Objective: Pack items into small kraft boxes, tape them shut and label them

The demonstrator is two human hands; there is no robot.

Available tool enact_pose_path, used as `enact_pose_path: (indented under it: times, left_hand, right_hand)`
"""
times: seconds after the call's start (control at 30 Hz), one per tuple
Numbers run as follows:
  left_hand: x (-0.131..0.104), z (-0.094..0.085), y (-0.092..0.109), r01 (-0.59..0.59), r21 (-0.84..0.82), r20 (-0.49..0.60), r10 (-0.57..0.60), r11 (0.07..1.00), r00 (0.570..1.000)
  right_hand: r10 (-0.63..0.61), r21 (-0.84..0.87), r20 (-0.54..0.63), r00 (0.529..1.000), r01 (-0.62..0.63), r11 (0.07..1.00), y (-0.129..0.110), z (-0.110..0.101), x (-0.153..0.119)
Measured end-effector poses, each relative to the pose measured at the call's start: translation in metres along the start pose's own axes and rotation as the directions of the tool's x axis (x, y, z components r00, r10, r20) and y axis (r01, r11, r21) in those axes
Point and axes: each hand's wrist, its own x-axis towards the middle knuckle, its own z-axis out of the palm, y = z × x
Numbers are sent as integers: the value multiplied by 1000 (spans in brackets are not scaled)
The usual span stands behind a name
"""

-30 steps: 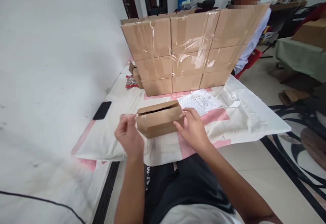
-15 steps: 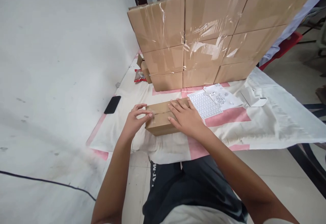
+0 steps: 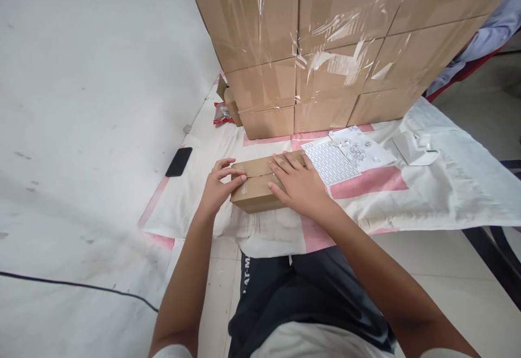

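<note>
A small closed cardboard box rests on the cloth-covered table, with a seam across its top. My left hand is at the box's left end, thumb and index finger pinched together at the end of the seam; whatever may be between the fingertips is too small to make out. My right hand lies flat on the right part of the top with its fingers spread. Just right of the box are a sheet with a printed grid and a second sheet with small items on it.
Behind stands a wall of large taped cartons. A black phone lies at the left table edge, and a red-and-clear packet is by the cartons. A white tape dispenser-like object sits to the right.
The camera view has shifted slightly, so the cartons appear larger. Both hands keep nearly the same places on the box, and the left thumb and index finger remain at its left end.
</note>
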Motion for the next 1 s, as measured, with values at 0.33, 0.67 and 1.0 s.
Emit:
enact_pose_path:
  times: [0.33,0.67,1.0]
  left_hand:
    - [5,9,-7,144,-9,27,-144,990,989]
    - [0,-6,-7,282,-143,304,-229,949,925]
    - [11,5,-12,333,-186,194,-298,924,935]
  right_hand:
    - [12,31,-9,1000,-12,999,0,1,-1]
    - [49,77,-13,999,-48,996,-3,2,0]
    - [96,95,-9,995,-95,991,-11,-4,2]
